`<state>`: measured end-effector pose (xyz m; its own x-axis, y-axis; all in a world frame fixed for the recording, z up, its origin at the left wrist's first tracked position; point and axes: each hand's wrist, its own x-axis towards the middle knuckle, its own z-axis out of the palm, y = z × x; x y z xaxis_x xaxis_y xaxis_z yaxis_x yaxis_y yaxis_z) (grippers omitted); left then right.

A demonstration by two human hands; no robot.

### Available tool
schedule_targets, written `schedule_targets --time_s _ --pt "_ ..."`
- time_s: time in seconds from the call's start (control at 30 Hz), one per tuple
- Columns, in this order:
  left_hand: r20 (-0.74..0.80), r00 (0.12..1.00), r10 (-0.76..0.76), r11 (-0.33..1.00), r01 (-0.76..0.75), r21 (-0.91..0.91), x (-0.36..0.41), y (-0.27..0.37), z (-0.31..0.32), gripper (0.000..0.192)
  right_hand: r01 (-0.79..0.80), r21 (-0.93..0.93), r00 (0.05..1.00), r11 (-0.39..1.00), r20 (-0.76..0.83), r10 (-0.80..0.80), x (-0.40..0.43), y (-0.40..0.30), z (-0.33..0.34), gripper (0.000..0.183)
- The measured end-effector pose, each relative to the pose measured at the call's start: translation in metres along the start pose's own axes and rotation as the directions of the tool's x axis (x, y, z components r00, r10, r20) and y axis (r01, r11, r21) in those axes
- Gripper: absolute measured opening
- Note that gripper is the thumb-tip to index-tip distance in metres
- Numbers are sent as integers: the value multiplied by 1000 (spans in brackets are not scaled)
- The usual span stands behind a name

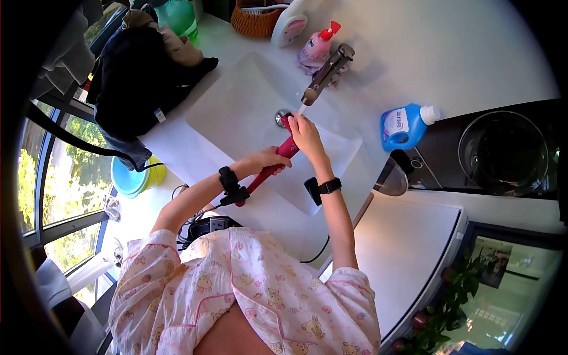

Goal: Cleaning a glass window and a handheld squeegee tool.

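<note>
A long dark-red, wand-like object (287, 149) slants over the near part of the white sink basin (222, 102); its exact kind is unclear. My left hand (271, 160) is wrapped around its middle, and the lower end passes by the left wrist. My right hand (306, 135) holds the upper end, where a short red part sticks out near the metal drain (282, 118). Water (302, 109) runs from the dark metal faucet (328, 73) down to the right fingertips. Each wrist wears a black strap with a small device.
Dark clothing (133, 80) is heaped on the counter left of the basin. Behind it stand a pink pump bottle (316, 44), a white bottle (290, 24) and a wicker basket (253, 20). A blue detergent bottle (401, 126) sits right, near a glass lid (503, 153) over the cooktop.
</note>
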<state>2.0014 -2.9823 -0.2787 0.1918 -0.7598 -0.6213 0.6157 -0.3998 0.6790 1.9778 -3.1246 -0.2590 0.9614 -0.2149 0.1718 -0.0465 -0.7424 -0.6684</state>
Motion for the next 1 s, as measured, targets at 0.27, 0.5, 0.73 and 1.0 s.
schedule_targets --time_s 0.27,0.5,0.73,1.0 --pt "-121 992 35 996 -25 89 1 1 -6 27 -151 196 987 969 84 137 5 3 6 38" --pt "-207 973 104 994 -109 -16 -20 17 -29 21 -180 211 982 961 94 164 -20 36 -15 36" --pt "-202 978 55 986 -85 -141 -21 14 -43 26 -207 78 978 975 47 204 -29 49 -31 29" --pt "-125 992 32 992 -47 -117 -9 3 -26 22 -94 318 985 943 -108 135 9 21 4 19"
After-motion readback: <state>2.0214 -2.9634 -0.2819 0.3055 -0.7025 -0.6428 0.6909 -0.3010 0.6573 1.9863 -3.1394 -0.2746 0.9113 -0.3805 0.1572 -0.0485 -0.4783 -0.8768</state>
